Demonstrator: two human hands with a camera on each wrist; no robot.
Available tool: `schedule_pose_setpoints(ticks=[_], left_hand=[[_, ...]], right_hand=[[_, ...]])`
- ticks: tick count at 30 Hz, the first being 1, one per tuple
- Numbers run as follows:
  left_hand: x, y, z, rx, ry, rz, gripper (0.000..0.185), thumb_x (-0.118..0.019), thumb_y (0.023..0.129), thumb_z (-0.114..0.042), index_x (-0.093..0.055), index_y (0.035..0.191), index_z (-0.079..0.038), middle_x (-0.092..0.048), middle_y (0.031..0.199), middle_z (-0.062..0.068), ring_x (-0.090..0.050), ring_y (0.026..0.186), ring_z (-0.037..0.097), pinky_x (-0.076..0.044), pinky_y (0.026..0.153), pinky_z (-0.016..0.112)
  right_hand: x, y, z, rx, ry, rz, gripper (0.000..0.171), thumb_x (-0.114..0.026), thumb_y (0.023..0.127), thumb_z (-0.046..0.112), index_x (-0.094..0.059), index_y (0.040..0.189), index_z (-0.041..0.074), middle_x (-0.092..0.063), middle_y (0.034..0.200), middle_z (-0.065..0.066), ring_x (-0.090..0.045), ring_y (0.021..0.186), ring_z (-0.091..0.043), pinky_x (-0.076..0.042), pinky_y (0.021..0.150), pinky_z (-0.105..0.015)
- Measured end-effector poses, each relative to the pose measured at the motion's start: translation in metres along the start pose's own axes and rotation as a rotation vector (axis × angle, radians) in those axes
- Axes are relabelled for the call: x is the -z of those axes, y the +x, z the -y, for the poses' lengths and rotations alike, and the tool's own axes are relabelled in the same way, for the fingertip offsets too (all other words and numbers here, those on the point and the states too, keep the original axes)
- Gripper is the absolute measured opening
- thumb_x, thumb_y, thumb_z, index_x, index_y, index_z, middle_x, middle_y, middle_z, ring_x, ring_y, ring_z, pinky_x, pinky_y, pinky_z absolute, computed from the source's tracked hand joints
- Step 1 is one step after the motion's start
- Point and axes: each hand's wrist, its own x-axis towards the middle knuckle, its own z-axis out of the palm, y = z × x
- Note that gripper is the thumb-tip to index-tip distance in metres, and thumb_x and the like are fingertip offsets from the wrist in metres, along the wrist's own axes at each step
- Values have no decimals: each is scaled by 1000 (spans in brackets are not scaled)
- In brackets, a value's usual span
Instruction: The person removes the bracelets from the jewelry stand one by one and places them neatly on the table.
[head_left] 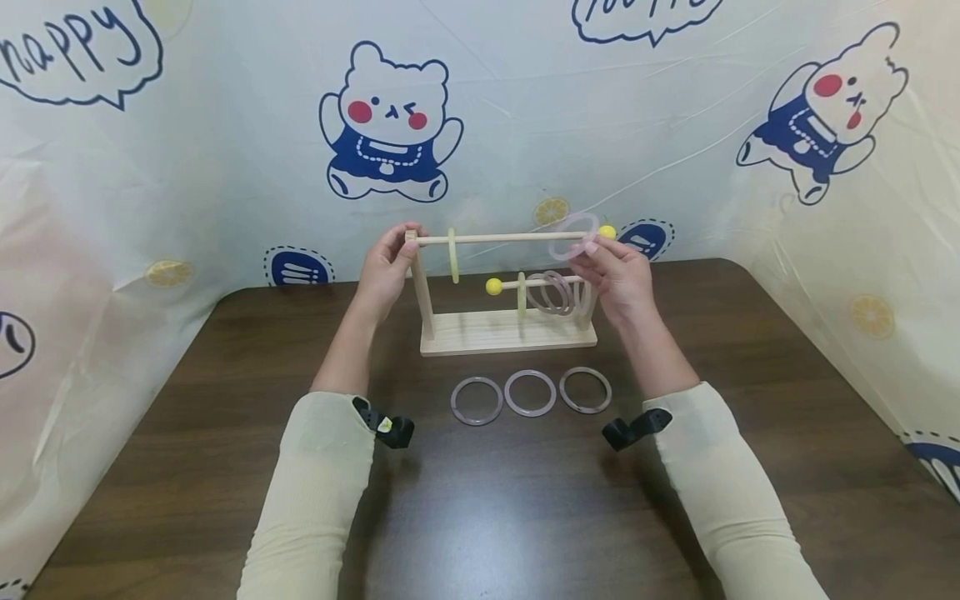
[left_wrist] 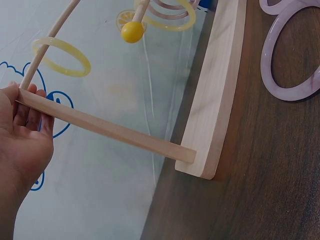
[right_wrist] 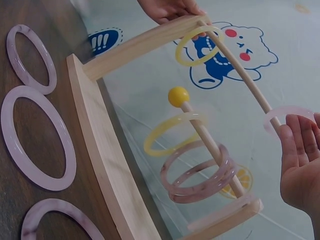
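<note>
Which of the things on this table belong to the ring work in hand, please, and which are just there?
In use: wooden rack; upper rod; pink ring held by the right hand; left hand gripping the rack's post; three pink rings waiting on the table.
Just there: bear-print sheet; table.

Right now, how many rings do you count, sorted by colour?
Yellow rings: 2, one on the upper rod, one on the lower rod.
Pink-purple rings: 6, three on the table, two on the lower rod, one held by the right hand.
Total: 8 rings.
</note>
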Motion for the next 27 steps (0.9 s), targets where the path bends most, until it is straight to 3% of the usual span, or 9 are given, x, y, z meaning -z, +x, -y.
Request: schedule_pose_setpoints(ticks=[12, 27], left_hand=[[0, 0, 0, 2, 9, -8, 33, -46, 97, -21, -49, 125, -4, -53, 125, 9, -46, 116, 18, -34, 101, 33], [0, 0, -1, 3, 1, 3, 36, -46, 97, -20, -48, 127, -2, -52, 127, 12, -45, 117, 18, -33, 101, 33]], right_hand=[[8, 1, 5, -6, 72, -9, 14, -58, 86, -8, -70, 85, -1, -68, 78, -14, -68, 72, -21, -53, 72, -32], [18, -1, 9, 11, 112, -20, 13, -65, 83, -6, -68, 95, -5, -69, 79, -16, -68, 72, -23, -54, 69, -32]])
